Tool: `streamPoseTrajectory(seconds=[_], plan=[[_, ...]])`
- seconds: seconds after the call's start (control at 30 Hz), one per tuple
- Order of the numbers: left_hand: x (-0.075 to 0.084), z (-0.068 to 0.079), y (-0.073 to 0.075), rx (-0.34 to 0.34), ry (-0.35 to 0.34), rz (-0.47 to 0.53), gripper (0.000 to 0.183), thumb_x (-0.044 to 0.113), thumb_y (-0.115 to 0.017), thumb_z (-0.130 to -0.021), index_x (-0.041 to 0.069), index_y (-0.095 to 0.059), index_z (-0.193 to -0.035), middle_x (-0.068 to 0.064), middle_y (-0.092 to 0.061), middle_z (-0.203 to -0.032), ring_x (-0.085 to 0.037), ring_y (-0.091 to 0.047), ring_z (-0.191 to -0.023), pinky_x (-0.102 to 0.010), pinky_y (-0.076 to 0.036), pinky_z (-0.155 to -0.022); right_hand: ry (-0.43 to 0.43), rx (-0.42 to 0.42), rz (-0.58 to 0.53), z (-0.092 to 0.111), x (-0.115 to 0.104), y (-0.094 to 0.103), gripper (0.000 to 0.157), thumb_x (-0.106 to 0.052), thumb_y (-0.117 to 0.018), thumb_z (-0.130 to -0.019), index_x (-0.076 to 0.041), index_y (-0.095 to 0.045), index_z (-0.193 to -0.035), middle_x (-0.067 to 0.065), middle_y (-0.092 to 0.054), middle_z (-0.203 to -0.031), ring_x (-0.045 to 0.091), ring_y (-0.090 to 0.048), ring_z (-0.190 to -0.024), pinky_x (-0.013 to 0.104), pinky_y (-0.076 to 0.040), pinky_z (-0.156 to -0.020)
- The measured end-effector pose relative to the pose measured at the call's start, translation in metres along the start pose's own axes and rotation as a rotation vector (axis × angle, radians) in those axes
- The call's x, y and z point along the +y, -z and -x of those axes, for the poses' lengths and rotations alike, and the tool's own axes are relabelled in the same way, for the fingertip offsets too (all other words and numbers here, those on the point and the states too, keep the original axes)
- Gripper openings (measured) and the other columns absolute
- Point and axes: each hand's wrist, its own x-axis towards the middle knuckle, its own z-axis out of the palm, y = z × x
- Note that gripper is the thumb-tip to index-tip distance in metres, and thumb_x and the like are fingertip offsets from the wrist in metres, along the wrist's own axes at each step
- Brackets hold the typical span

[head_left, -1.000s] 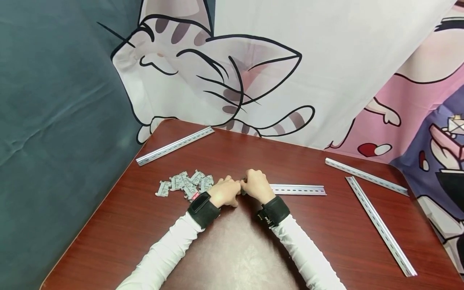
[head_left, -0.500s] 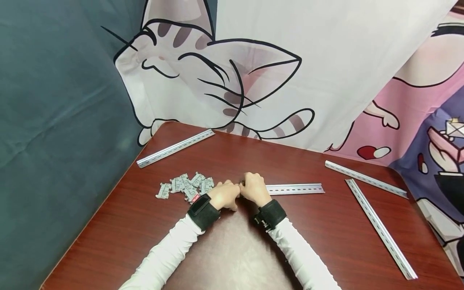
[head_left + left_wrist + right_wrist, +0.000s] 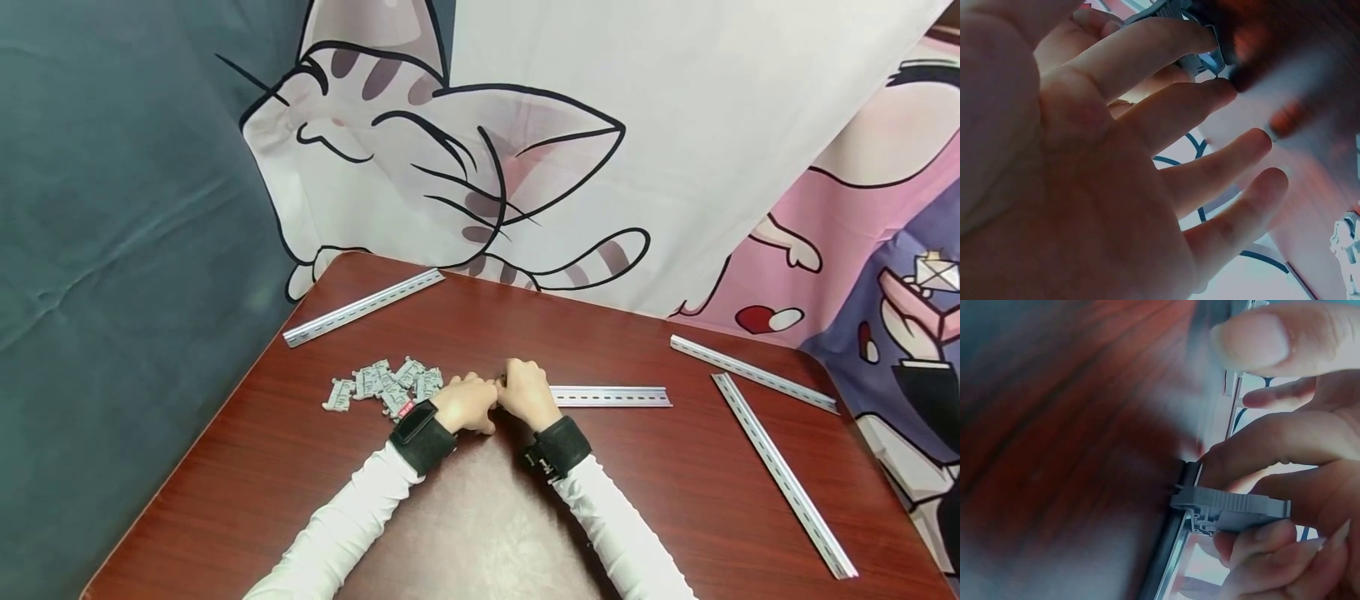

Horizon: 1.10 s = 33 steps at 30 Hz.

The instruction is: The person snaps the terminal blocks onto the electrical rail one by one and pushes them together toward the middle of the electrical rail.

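A slotted metal DIN rail [image 3: 611, 397] lies across the middle of the table, its left end hidden by the hands. My right hand [image 3: 528, 398] pinches a grey terminal block [image 3: 1235, 505] with a ribbed edge, which sits at the rail's edge in the right wrist view. Beside it, my left hand [image 3: 465, 403] reaches in from the left, its fingers mostly straight and fanned. In the left wrist view its index fingertip is right at the dark grey block [image 3: 1192, 64]. Seen from above, both hands meet and cover the block.
Left of my left hand lies a pile of grey terminal blocks [image 3: 367, 383], one with a red label. Another rail [image 3: 363, 308] rests at the back left. Two more stand apart on the right, a back rail [image 3: 753, 374] and a front rail [image 3: 783, 475]. Printed cloth hangs behind the table.
My right hand has shifted slightly left and the rail with it. Since half a second ago the rail's visible right part has moved slightly toward me. My left hand stays nearly in place.
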Motion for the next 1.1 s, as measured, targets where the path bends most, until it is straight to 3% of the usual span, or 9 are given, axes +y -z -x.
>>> streamPoseTrajectory(seconds=[0.23,0.47,0.57,0.77,0.93,1.1], plan=[[-0.006,0.001,-0.001,-0.012,-0.004,0.016,0.022,0.026,-0.078,-0.077,0.010,-0.069,-0.090,-0.005,-0.068,-0.095,-0.024,-0.057,-0.094,-0.040,-0.043,-0.083,-0.017,-0.001,-0.007,0.000,-0.001,-0.006,0.013,-0.011,-0.062,-0.077,-0.008,-0.056,-0.067,0.009,-0.061,-0.065,0.026,-0.058,-0.061,0.037,-0.046,-0.055],[-0.023,0.004,0.002,0.004,-0.010,0.068,0.015,0.021,-0.075,-0.077,0.012,-0.065,-0.071,-0.003,-0.065,-0.079,-0.021,-0.058,-0.081,-0.039,-0.042,-0.071,-0.036,-0.041,-0.046,0.000,-0.001,-0.011,0.010,-0.013,-0.064,-0.077,-0.009,-0.058,-0.070,0.006,-0.060,-0.062,0.023,-0.057,-0.058,0.034,-0.046,-0.054],[-0.031,0.005,0.007,0.001,-0.014,0.092,0.015,0.022,-0.073,-0.081,0.008,-0.070,-0.084,-0.006,-0.068,-0.086,-0.022,-0.061,-0.084,-0.042,-0.046,-0.074,-0.036,-0.051,-0.040,-0.001,-0.001,-0.011,0.015,-0.014,-0.065,-0.078,-0.010,-0.056,-0.067,0.003,-0.056,-0.060,0.021,-0.055,-0.057,0.033,-0.044,-0.054],[-0.050,0.009,0.021,0.018,0.036,0.161,0.039,0.023,-0.070,-0.086,0.004,-0.067,-0.120,-0.012,-0.069,-0.115,-0.027,-0.065,-0.105,-0.046,-0.051,-0.085,-0.003,-0.023,-0.059,-0.002,0.002,-0.006,0.035,-0.018,-0.065,-0.082,-0.014,-0.046,-0.053,-0.003,-0.044,-0.050,0.017,-0.047,-0.049,0.028,-0.035,-0.047],[-0.064,0.015,0.034,0.043,0.103,0.209,0.044,0.017,-0.070,-0.086,0.002,-0.062,-0.127,-0.016,-0.064,-0.126,-0.031,-0.061,-0.115,-0.044,-0.051,-0.091,0.017,0.035,-0.070,-0.001,0.003,0.001,0.041,-0.032,-0.066,-0.090,-0.011,-0.054,-0.056,-0.002,-0.048,-0.049,0.018,-0.050,-0.049,0.029,-0.037,-0.049],[-0.071,0.018,0.041,0.044,0.111,0.231,0.046,0.010,-0.071,-0.084,0.000,-0.061,-0.128,-0.017,-0.062,-0.128,-0.031,-0.061,-0.116,-0.043,-0.051,-0.090,-0.015,0.061,-0.078,0.002,0.004,0.006,0.044,-0.038,-0.062,-0.092,-0.010,-0.053,-0.058,-0.001,-0.046,-0.052,0.020,-0.051,-0.052,0.031,-0.037,-0.049]])
